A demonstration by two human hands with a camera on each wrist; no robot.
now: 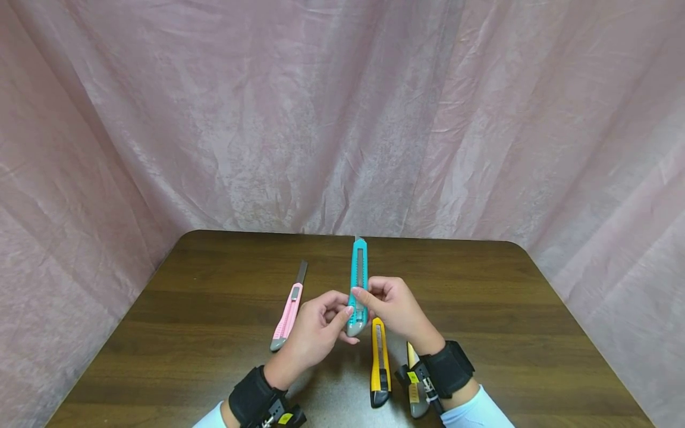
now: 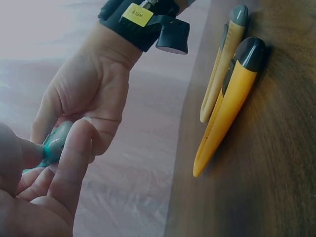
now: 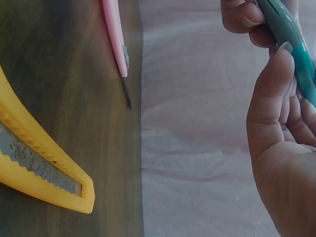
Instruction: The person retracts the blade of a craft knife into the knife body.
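Observation:
A teal box cutter (image 1: 359, 267) with a grey end is held upright above the table, a short bit of blade showing at its top. My left hand (image 1: 313, 333) pinches it near the grey end between thumb and fingers. From the other side, my right hand (image 1: 398, 309) grips the handle a little higher, thumb across its face. In the left wrist view the grey end (image 2: 60, 138) shows between the fingers; most of the handle is hidden there. The right wrist view has the right hand (image 3: 281, 128) along the teal handle (image 3: 303, 64).
Left of the hands lies a pink box cutter (image 1: 288, 318) with its blade extended. A yellow box cutter (image 1: 380, 362) lies below the right hand. Beside it, a pale yellow cutter (image 2: 227, 54) is partly covered by the right wrist in the head view. A pink curtain (image 1: 342, 119) hangs behind the table (image 1: 225, 267).

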